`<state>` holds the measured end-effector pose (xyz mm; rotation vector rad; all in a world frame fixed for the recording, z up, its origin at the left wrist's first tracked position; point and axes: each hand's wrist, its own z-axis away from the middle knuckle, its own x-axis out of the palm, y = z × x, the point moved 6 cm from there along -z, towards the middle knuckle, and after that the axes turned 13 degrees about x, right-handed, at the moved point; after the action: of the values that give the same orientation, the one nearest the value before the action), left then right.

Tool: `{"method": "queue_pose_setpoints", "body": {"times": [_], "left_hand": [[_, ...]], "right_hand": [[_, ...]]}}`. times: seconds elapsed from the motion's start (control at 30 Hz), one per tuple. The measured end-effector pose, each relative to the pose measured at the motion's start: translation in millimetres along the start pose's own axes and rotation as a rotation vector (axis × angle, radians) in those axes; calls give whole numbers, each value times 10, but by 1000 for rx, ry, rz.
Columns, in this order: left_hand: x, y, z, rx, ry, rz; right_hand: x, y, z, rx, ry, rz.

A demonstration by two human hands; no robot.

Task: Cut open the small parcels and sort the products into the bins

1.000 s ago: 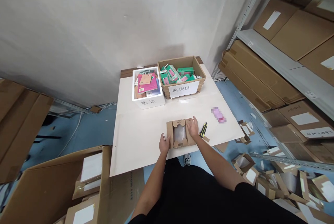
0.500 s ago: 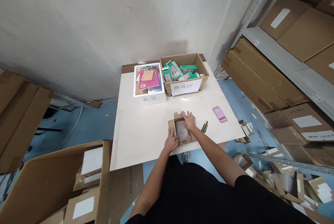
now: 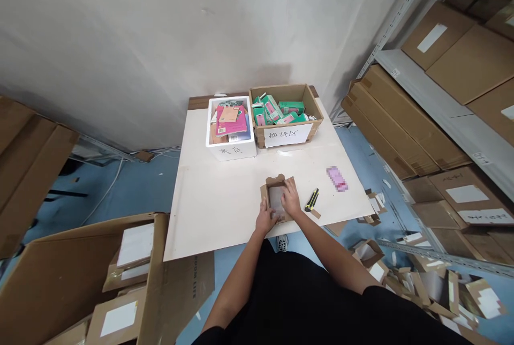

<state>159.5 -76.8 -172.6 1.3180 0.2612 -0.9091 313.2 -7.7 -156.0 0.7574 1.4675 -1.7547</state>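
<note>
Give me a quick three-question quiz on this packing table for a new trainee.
1. Multiple choice: what lies just right of the right hand? A: utility knife. B: scissors. C: tape roll.
2. True or false: the white foam box stands left of the labelled cardboard box.
3. Fill in: the small open box that the left hand touches is made of ___.
Key: 1 A; 2 true; 3 cardboard.

We see a brown cardboard packet [image 3: 277, 199] at the white table's [image 3: 217, 200] near edge, a black-and-yellow knife [image 3: 311, 200], green-and-pink boxes [image 3: 291, 107] in a brown carton [image 3: 316, 113] at its far edge, a pink book [image 3: 231, 121] in a white tub [image 3: 243, 151].
</note>
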Motion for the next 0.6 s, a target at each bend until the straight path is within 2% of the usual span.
{"method": "queue_pose_setpoints", "body": {"times": [0.13,0.27,0.33,0.4,0.47,0.6], "left_hand": [[-67,32,10,58,-29,4],[-127,79,70,156,-108,-24],[-139,66,109,141,-118,-49],[-143,40,139,94,-105,-58],[-136,24,155,54,-93,-50],[-117,33,145,20,-69,-37]], "right_hand": [[332,5,48,-9,-198,16],[604,142,-220,120,-399,165],[747,208,-340,174,-480,214],[889,235,-412,191,-511,218],[991,241,-441,194,-483,211],[1050,268,-374,177,-442,282]]}}
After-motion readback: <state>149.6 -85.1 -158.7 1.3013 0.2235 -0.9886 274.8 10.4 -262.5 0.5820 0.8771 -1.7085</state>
